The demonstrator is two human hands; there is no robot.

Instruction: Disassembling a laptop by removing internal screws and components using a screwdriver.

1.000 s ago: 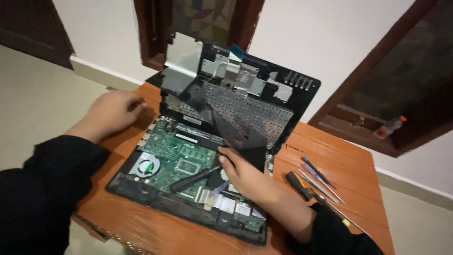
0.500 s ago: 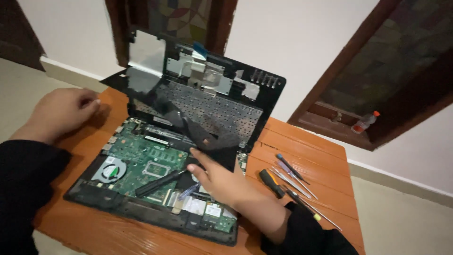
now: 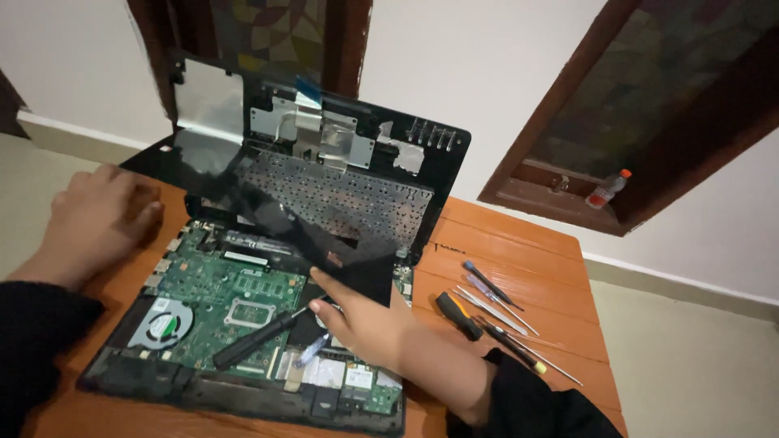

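Green circuit board [image 3: 235, 296] is lying bare inside an opened laptop base [image 3: 243, 389] on the wooden counter [image 3: 519, 243]. Right hand [image 3: 365, 320] is holding a black screwdriver [image 3: 256, 341] over it, index finger touching the raised keyboard cover [image 3: 324, 195]. Left hand [image 3: 101, 219] is resting loosely curled, holding nothing, beside the cover's corner. Spare screwdrivers [image 3: 491, 312] are lying nearby.

The bench [image 3: 527, 243] at right of centre is showing orange-brown wooden slats with a slight sheen. The green circuit board [image 3: 235, 292], lower left, is looking matt, studded with shiny metal parts. The lifted keyboard panel [image 3: 324, 191] at centre is showing matt black plastic and crinkled silver foil patches. The screwdrivers [image 3: 491, 312], right of centre, are gleaming with metal shafts and plastic handles.
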